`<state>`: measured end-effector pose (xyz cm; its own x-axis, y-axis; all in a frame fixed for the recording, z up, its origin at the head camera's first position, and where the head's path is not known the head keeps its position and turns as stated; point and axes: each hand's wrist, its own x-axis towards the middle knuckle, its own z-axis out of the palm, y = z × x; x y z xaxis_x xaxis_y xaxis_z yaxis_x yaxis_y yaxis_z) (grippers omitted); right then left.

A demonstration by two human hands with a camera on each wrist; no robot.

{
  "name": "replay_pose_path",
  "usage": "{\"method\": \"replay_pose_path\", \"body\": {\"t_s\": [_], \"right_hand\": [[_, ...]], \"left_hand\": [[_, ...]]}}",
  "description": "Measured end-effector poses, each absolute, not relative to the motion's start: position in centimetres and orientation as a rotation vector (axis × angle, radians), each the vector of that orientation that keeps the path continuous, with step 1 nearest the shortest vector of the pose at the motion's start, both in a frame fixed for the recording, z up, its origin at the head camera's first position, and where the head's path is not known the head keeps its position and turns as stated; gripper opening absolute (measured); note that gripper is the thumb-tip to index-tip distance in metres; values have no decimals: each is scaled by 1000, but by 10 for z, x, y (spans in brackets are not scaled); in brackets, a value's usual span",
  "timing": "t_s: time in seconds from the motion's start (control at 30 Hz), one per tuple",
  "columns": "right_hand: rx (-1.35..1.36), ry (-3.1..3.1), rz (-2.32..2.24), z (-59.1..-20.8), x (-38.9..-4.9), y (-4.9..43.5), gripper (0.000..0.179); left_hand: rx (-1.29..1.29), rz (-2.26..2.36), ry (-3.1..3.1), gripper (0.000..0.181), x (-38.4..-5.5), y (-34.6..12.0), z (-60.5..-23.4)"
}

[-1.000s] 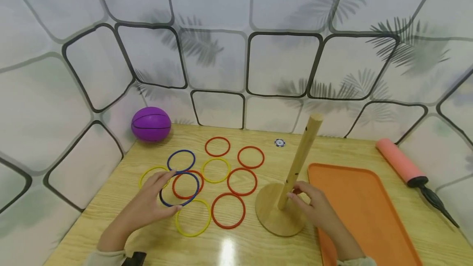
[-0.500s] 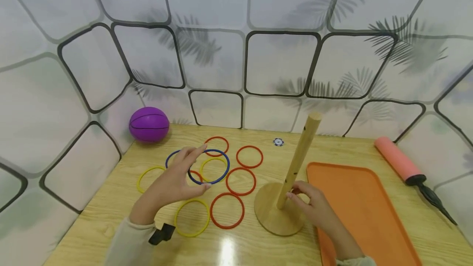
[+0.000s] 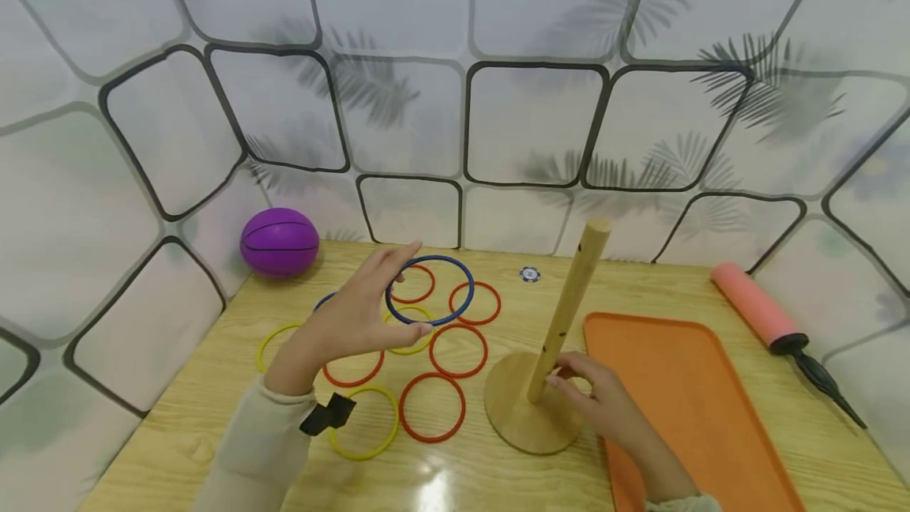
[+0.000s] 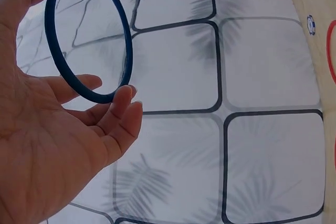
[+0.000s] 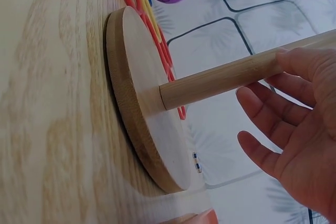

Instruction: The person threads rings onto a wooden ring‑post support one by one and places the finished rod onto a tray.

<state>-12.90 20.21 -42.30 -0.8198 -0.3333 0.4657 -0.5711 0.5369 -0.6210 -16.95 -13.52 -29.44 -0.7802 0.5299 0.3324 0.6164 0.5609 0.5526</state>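
My left hand (image 3: 348,318) holds a blue ring (image 3: 439,257) up in the air, left of the wooden post. In the left wrist view the ring (image 4: 128,35) sits between the thumb and the curled fingers. With its thumb and fingers my right hand (image 3: 604,401) grips the upright wooden post (image 3: 569,306) low down, just above its round base (image 3: 506,413). Red rings, one of them the red ring (image 3: 464,409) nearest the base, lie flat on the table among yellow rings such as the yellow ring (image 3: 395,421). Another blue ring (image 3: 324,299) is mostly hidden behind my left hand.
An orange tray (image 3: 668,385) lies right of the post, with a pink hand pump (image 3: 757,306) beyond it. A purple ball (image 3: 280,242) stands at the back left, against the patterned wall. A small poker chip (image 3: 529,274) lies toward the back.
My left hand has lifted the blue ring off the table and carried it right and up, toward the post. My right hand keeps its grip on the post.
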Motion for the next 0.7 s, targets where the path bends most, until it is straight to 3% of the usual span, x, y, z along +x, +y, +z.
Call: {"method": "replay_pose_path", "body": {"t_s": [0.5,0.7], "right_hand": [[962,-2562,1241,-428,-127,214,34],[952,-2770,1112,-431,-122,222,57]], "left_hand": [[-1234,-1020,-2450,96,-182,-97,-240],[-1282,-1007,-2407,96,-182,-86,-227]]}}
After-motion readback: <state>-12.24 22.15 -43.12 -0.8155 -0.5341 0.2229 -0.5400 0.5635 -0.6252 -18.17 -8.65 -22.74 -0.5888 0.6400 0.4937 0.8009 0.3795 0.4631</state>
